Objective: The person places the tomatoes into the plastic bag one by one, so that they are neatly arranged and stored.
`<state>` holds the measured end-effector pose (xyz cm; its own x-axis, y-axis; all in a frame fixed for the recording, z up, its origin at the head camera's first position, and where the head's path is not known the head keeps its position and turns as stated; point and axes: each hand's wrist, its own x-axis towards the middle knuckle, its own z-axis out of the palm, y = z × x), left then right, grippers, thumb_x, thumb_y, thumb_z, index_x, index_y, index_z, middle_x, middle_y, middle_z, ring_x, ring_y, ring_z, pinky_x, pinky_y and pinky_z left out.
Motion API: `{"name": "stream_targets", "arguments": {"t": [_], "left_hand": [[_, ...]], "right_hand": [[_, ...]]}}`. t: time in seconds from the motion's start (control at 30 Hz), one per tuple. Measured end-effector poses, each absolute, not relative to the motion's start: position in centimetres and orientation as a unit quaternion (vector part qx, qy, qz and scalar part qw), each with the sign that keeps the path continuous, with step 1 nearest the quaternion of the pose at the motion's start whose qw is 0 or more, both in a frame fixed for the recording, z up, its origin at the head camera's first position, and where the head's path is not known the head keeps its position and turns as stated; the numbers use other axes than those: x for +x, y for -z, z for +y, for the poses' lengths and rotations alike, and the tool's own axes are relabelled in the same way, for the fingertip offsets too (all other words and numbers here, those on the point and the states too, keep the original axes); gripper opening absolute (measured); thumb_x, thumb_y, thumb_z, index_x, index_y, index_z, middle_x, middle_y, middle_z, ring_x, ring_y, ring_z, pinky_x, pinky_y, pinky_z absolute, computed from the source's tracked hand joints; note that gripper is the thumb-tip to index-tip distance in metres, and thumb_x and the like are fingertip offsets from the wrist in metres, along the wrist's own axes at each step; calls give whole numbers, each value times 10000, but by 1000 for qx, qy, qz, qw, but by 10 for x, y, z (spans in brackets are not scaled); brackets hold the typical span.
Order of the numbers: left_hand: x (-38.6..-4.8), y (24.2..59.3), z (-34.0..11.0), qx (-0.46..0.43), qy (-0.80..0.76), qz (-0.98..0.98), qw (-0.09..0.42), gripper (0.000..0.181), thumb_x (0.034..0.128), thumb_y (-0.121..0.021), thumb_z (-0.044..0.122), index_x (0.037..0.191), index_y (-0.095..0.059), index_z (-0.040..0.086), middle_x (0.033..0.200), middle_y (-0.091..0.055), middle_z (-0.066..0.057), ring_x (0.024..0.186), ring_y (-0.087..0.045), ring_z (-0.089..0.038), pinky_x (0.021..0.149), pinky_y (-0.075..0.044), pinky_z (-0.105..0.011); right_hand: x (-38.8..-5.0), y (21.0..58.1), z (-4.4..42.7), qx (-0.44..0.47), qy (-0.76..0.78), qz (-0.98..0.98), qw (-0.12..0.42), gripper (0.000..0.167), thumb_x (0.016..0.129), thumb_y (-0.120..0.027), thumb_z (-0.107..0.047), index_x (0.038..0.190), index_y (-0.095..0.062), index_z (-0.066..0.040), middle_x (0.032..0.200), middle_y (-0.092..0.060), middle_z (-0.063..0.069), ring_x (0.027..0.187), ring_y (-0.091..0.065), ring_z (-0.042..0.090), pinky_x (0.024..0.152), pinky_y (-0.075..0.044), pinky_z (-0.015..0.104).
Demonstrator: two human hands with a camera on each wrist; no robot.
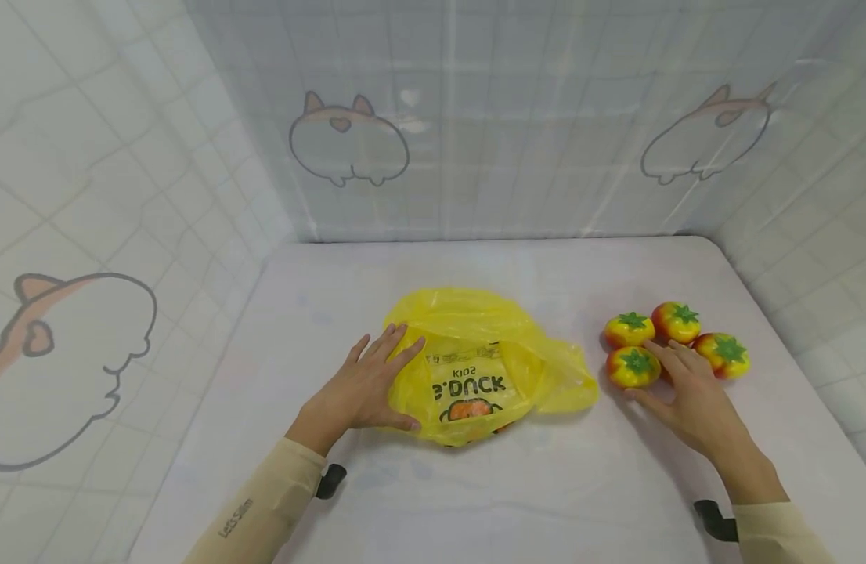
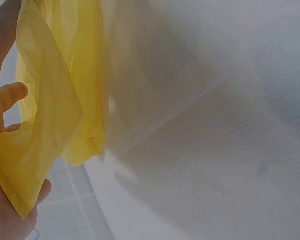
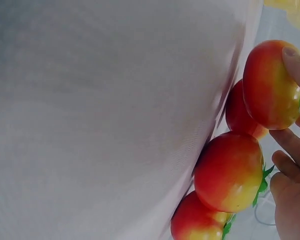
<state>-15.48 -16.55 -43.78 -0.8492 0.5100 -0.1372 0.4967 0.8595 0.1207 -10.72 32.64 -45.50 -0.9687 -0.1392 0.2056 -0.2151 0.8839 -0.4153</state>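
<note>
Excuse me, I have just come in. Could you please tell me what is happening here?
At a white table, a person's left hand, fingers spread, rests at the left side of a yellow plastic bag. The right hand grips a red-and-yellow tomato-like fruit. At least three similar fruits lie close by, right of the bag.

Pale white table [image 1: 546,486] with a rounded far corner, and look, sprawled across its middle, a crumpled yellow plastic bag [image 1: 468,356] with black lettering; over to the right, bunched close together, glossy round red-and-yellow fruits [image 1: 632,370], each topped with green leaves
</note>
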Motion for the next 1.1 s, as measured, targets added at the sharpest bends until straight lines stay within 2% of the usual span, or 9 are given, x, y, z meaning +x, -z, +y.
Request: {"name": "stream_targets", "arguments": {"t": [0.3, 0.47, 0.5, 0.57, 0.63, 0.73, 0.83, 0.9, 1.1], "left_hand": [[-152, 440, -168, 262, -39, 961, 79, 1332, 618, -721, 889, 1668, -171, 280, 1734, -64, -108, 1600, -63, -306, 1246, -133, -625], [-154, 438, -169, 262, -34, 961, 80, 1335, 619, -687, 911, 1670, -142, 293, 1736, -38, -107, 1600, -55, -308, 1246, -129, -626], [-154, 438, -169, 262, -34, 961, 81, 1335, 619, -681, 914, 1671, -135, 297, 1736, -32, -105, 1601, -52, -307, 1247, -125, -625], [-155, 437, -169, 260, -33, 961, 83, 1335, 619, -672, 919, 1671, -125, 306, 1737, -23, -101, 1601, -49, -305, 1249, -118, -622], [-156, 437, -169, 259, -33, 961, 85, 1336, 618, -673, 919, 1671, -125, 305, 1737, -23, -103, 1601, -50, -307, 1250, -116, -621], [-156, 438, -169, 261, -35, 961, 85, 1344, 613, -674, 921, 1671, -125, 299, 1736, -25, -107, 1601, -49, -306, 1250, -120, -621], [-155, 440, -168, 265, -35, 960, 83, 1369, 606, -668, 929, 1674, -104, 285, 1735, -25, -113, 1600, -51, -307, 1247, -132, -624], [-155, 441, -167, 266, -31, 960, 83, 1386, 606, -657, 938, 1675, -70, 279, 1735, -19, -112, 1601, -51, -305, 1247, -135, -623], [-154, 441, -167, 269, -23, 960, 74, 1423, 604, -649, 946, 1675, -14, 258, 1735, -33, -115, 1599, -71, -304, 1247, -147, -619]], "right_hand": [[-108, 456, 325, 101, -224, -965, 91, 841, 799, -897, -254, 1500, -475, -60, 1436, -454, 314, 1292, -406, 520, 984, -385, 762], [-112, 455, 325, 129, -234, -955, 129, 831, 761, -921, -207, 1469, -512, -62, 1388, -525, 260, 1256, -463, 463, 995, -422, 700], [-113, 454, 324, 137, -238, -951, 142, 828, 749, -927, -193, 1461, -524, -67, 1379, -541, 245, 1245, -478, 448, 1041, -429, 652], [-116, 452, 321, 156, -247, -942, 167, 820, 723, -939, -157, 1443, -554, -77, 1370, -572, 205, 1220, -513, 407, 1150, -425, 420], [-119, 448, 314, 168, -252, -935, 183, 827, 706, -948, -142, 1440, -569, -97, 1360, -595, 171, 1152, -554, 354, 1098, -417, 198], [-124, 441, 299, 185, -262, -928, 190, 837, 700, -954, -134, 1446, -574, -127, 1367, -612, 118, 1112, -570, 292, 976, -333, 35], [-128, 437, 280, 206, -270, -921, 190, 826, 717, -948, -153, 1451, -570, -134, 1372, -613, 95, 1134, -577, 269, 990, -343, 45], [-130, 437, 266, 224, -282, -913, 191, 818, 730, -943, -168, 1455, -567, -143, 1391, -607, 76, 1223, -566, 271, 1065, -246, 24], [-132, 434, 226, 267, -303, -897, 180, 801, 753, -935, -243, 1458, -565, -153, 1397, -592, 51, 1274, -569, 243, 1134, -312, 118]]}}
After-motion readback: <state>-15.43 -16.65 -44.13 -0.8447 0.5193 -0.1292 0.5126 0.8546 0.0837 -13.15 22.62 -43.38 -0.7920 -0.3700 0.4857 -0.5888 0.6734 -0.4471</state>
